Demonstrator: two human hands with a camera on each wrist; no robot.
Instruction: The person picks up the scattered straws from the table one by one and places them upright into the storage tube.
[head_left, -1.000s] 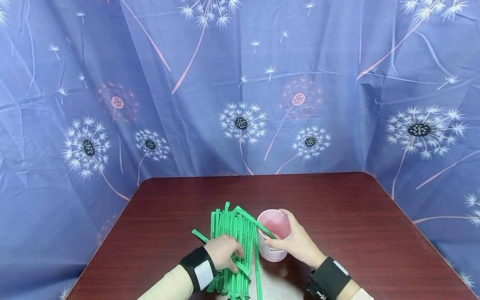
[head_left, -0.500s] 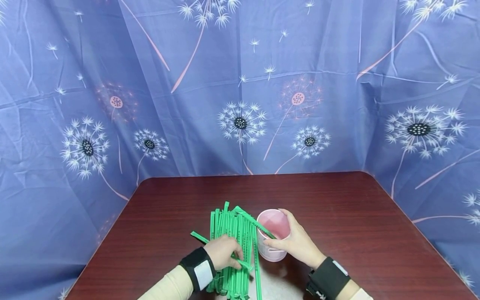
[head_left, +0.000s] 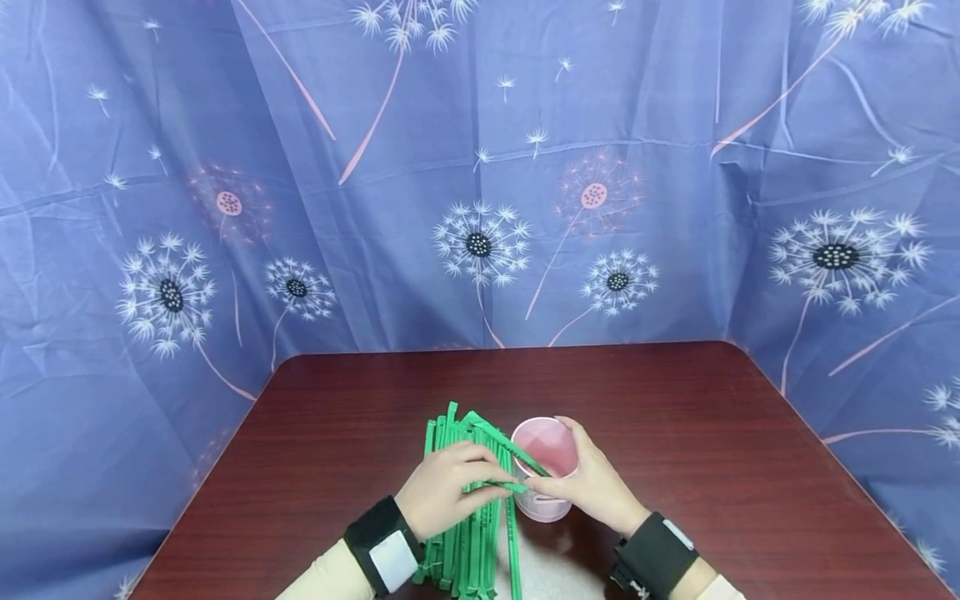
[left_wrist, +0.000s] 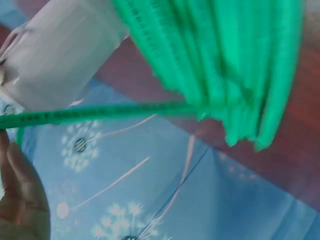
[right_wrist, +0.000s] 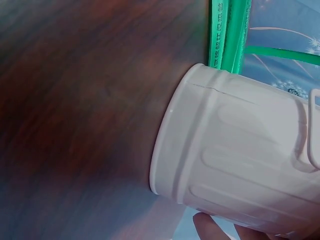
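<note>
My left hand (head_left: 450,490) pinches one long, thin green packet (left_wrist: 110,113) with dark printed lettering near its end. It reaches over a pile of similar green packets (head_left: 468,554), its fingertips close to the bucket. My right hand (head_left: 603,493) grips a small pink bucket (right_wrist: 245,145) with ridged sides and a wire-like handle, thumb in front and fingers behind. The bucket (head_left: 542,510) stands upright at the right of the pile. Another green packet (head_left: 510,447) slants from the top of the pile across the bucket's rim, its lower end by my right thumb.
Everything stands on a dark red-brown wooden table (head_left: 660,400). A pale patch (head_left: 551,567) shows in front of the bucket. One separate packet (head_left: 513,542) lies lengthwise between pile and bucket. A blue dandelion-print curtain (head_left: 375,250) hangs round the table's far and side edges.
My left hand has lifted a green packet off the pile's front and brought it up and right toward the bucket. My right hand and the bucket have stayed in place.
</note>
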